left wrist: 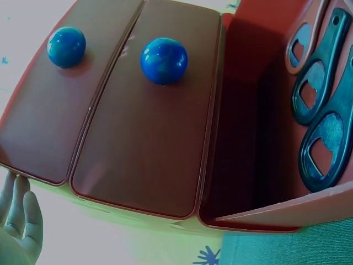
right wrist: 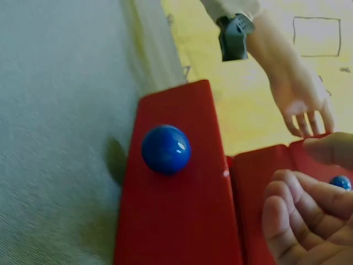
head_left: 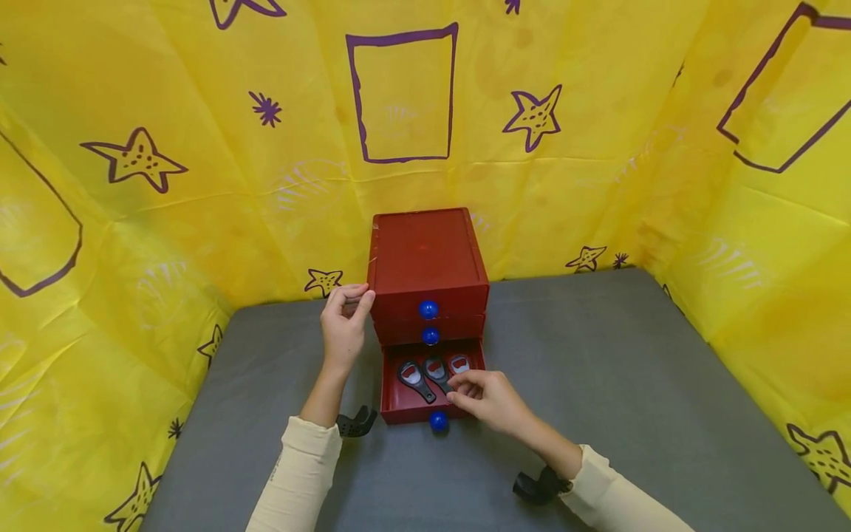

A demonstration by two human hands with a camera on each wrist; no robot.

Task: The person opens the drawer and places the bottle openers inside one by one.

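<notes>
A red drawer cabinet (head_left: 425, 251) has its bottom drawer (head_left: 394, 403) pulled out. Inside lie two black bottle openers, a left one (head_left: 422, 387) and a middle one (head_left: 435, 369), and a reddish bottle opener (left wrist: 298, 61) on the right. My left hand (head_left: 342, 332) touches the cabinet's upper left side with its fingertips. Over the drawer's right front part hovers my right hand (head_left: 492, 399), its fingers loosely bent near the openers' handles. In the right wrist view, a gap shows between thumb and fingers (right wrist: 278, 221), with nothing seen held.
Blue ball knobs (head_left: 428, 309) stick out from the drawer fronts. The cabinet stands on a grey-covered table (head_left: 598, 384), close to a yellow cloth backdrop (head_left: 299, 148) with purple drawings. Dark wrist straps (head_left: 541, 485) sit on both forearms.
</notes>
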